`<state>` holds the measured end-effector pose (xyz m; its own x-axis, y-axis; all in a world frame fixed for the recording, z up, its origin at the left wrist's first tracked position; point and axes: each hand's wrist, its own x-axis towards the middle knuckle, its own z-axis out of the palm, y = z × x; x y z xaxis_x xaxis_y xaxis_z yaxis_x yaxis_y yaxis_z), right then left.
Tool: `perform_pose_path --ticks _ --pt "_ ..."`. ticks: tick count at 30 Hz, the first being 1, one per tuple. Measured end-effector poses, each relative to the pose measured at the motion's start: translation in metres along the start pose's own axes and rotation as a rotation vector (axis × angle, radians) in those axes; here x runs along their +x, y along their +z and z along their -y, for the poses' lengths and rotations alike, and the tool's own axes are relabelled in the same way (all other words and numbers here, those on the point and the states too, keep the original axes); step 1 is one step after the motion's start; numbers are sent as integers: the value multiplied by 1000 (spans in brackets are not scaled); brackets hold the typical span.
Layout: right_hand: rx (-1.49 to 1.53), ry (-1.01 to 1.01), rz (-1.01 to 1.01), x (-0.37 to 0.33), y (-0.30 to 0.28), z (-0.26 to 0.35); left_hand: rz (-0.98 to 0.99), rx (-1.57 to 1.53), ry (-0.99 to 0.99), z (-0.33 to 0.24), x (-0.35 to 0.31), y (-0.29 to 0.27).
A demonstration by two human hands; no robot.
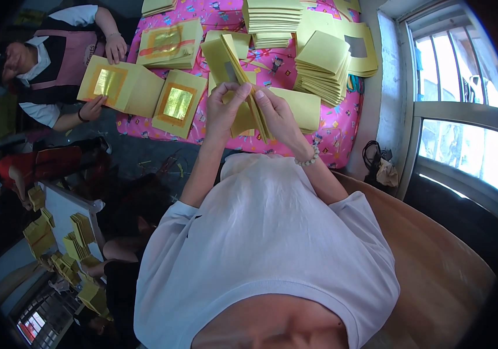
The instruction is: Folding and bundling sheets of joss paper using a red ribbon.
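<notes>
White shirt (269,232), both hands (281,122) holding folded yellow paper (221,61), pink patterned tablecloth (342,125) beyond

- the left-hand grip (224,110) and right-hand grip (281,116) hold a folded yellow card (217,61) between them, above the pink patterned worktop (336,136).
- a beaded bracelet (307,157) circles the right wrist.
- at left, a co-worker's hands (115,47) touch an opened yellow card (139,90) with a shiny gold panel (108,81).
- yellow stacks (321,70) lie toward the worktop's right side.
- a barred window (464,145) stands far right.
</notes>
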<state>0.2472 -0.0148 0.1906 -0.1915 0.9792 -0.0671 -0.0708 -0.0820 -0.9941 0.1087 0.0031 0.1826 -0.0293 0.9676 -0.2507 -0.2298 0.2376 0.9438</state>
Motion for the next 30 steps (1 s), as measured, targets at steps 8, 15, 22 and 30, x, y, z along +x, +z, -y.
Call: perform_pose_path --ticks 8,15,22,30 --pt "-624 -291 -201 16 1 -2 -128 137 99 13 11 1" --pt "-899 -401 -151 46 -10 16 -286 -58 85 26 45 -2" --pt "-1011 -298 -323 99 -121 78 -4 -710 -205 11 66 -40" --pt "-1231 -56 -854 156 -317 71 -33 -717 -222 17 66 -56"
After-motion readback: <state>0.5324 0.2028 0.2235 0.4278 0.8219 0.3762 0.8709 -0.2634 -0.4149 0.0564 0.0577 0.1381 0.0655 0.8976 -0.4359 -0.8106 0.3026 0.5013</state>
